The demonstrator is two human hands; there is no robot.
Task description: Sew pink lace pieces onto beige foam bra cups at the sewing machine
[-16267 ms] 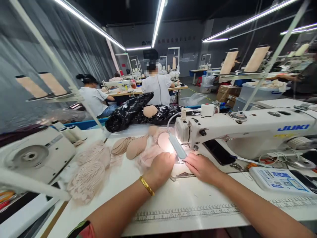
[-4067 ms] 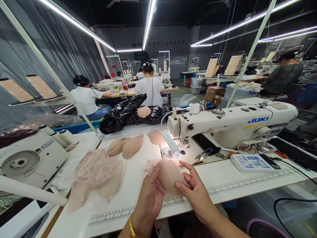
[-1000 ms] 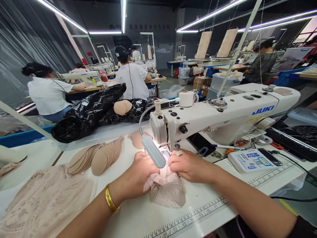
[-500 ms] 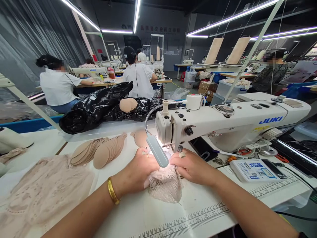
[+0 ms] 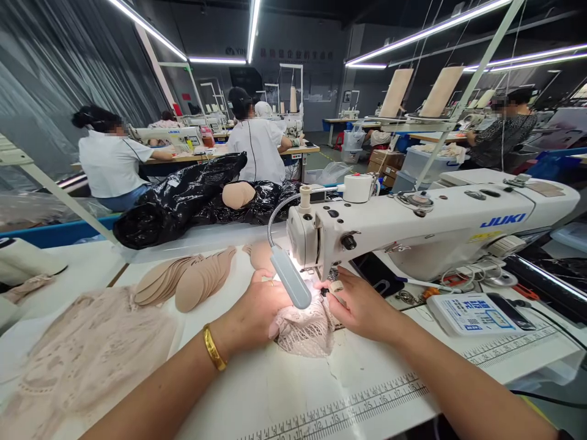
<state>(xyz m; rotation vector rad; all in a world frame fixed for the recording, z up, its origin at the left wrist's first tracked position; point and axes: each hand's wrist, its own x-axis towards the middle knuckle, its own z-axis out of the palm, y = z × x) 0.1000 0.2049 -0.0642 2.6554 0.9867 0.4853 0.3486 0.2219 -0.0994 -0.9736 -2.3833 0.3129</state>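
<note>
Pale pink lace fabric lies bunched on the machine bed below the needle area of a white sewing machine. My left hand, with a gold bracelet at the wrist, is closed on the left side of the lace; the lamp partly hides its fingertips. At the lace's right side, my right hand has its fingers curled around a small dark thing, whose kind I cannot make out. A grey lamp head on a bendy neck covers part of the sewing spot.
Beige pads lie fanned out at the left, beside a spread lace garment. A phone and a white box are at the right. Black plastic bags stand behind the table. Several people work at machines beyond.
My right fingers have lifted and curled, and a dark thing now shows at them. The lace's lower edge has drawn up toward the machine. My left hand has barely moved.
</note>
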